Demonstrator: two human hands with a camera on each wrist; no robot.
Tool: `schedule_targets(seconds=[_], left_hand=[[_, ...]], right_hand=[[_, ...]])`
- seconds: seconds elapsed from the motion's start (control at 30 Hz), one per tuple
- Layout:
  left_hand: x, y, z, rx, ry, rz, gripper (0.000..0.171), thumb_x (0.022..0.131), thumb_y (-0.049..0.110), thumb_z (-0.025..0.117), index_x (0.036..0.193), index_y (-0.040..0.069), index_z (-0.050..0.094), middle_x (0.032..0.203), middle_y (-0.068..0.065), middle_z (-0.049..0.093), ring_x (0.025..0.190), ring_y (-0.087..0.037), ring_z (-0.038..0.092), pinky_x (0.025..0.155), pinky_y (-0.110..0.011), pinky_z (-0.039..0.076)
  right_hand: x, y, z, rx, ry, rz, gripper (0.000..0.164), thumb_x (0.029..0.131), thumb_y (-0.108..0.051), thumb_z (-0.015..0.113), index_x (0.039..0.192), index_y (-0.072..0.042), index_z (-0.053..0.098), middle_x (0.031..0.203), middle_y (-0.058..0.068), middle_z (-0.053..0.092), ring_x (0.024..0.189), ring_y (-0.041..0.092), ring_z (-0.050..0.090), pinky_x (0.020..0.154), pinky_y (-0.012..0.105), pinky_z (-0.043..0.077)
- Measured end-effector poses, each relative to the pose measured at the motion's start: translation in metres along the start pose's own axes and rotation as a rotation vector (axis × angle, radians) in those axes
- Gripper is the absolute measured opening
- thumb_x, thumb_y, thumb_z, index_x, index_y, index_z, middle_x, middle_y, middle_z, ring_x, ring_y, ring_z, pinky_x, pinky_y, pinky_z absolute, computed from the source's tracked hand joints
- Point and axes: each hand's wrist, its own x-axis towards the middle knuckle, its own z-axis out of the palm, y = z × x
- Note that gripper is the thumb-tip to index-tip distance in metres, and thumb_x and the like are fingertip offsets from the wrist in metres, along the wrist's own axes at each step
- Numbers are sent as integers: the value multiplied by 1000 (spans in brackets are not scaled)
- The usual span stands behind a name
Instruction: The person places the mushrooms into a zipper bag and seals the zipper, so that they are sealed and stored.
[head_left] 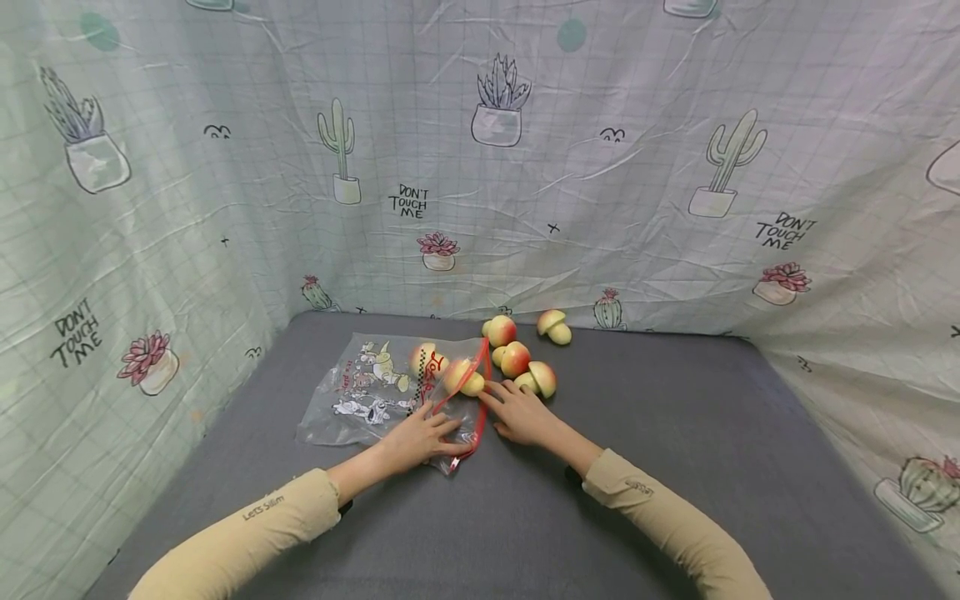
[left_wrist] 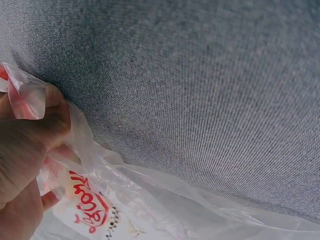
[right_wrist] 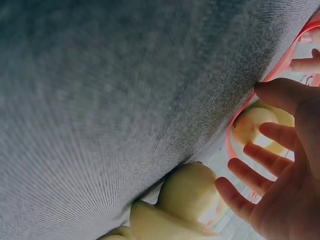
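Observation:
A clear plastic zip bag (head_left: 442, 417) with a red zip edge and printed cartoon figures lies on the grey surface, its mouth facing right. My left hand (head_left: 420, 437) pinches the bag near its mouth; the left wrist view shows the thumb (left_wrist: 56, 107) on the film. One toy mushroom (head_left: 427, 358) with a red-yellow cap is inside the bag. Another toy mushroom (head_left: 467, 379) lies at the mouth, stem toward my right hand. My right hand (head_left: 521, 414) has its fingers spread beside that stem (right_wrist: 252, 127); whether they touch it I cannot tell.
Several more toy mushrooms lie loose to the right of the bag, among them one (head_left: 537, 381) just beyond my right hand and one (head_left: 555, 327) farther back. A cactus-printed curtain (head_left: 510, 183) borders the dark grey table (head_left: 675, 433) at the back and sides.

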Motion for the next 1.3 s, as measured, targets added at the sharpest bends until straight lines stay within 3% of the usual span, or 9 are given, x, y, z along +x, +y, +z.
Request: schedule_targets(seconds=[0.33,0.73,1.3], left_hand=[[0,0,0,12,-11,5,63,70,32,66,126,46,41,119,5,57,103,-14,57,88,-40,44],[1,1,2,4,-26,-9,55,74,31,61,124,46,43,121,4,56,102,-16,56,90,-40,41],[1,2,2,-7,-25,-13,55,76,29,60,125,46,42,122,4,56,103,-16,55,92,-42,40]], right_hand=[[4,0,0,-25,-8,-7,56,82,-36,59,131,-14,44,134,7,43,108,24,48,77,40,45],[11,3,6,-87,16,-46,61,80,-48,57,130,-16,47,131,5,46,107,22,50,74,38,47],[21,0,7,-100,-40,-34,67,74,-47,60,132,-18,43,135,2,44,113,21,45,82,40,46]])
